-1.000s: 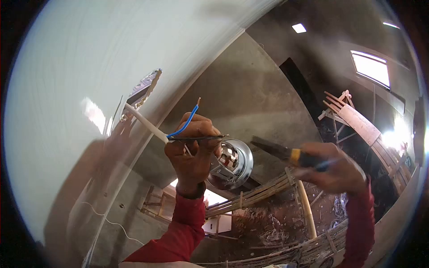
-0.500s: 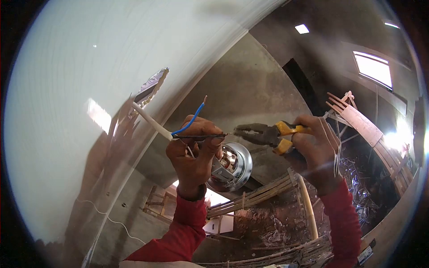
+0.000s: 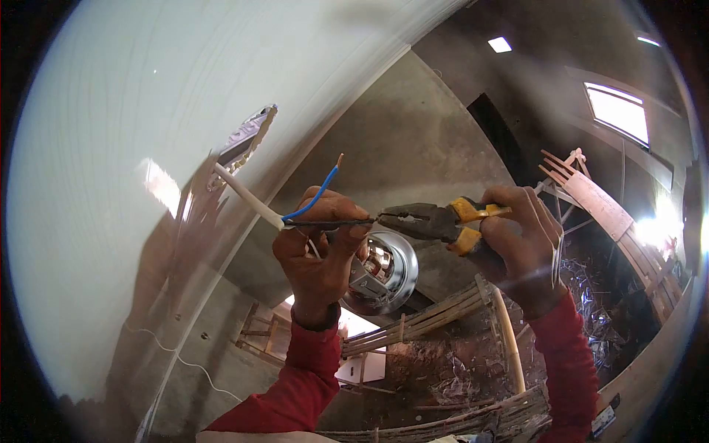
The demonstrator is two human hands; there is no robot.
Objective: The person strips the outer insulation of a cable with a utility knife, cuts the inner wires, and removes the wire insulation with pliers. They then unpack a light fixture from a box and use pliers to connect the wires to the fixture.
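Since a moment ago, the pliers (image 3: 436, 220) are closing in on the dark wire (image 3: 329, 221), their tips now meeting its end. Gripping the yellow handles, the right hand (image 3: 517, 240) is curling tight. Pinching that wire beside the blue wire (image 3: 314, 198), the left hand (image 3: 319, 251) is holding the white cable (image 3: 247, 196), the chrome lamp (image 3: 384, 272) hanging just behind it.

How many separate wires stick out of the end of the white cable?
2. The blue wire curves up and right above the left hand. The dark wire runs level to the pliers; more may be hidden.
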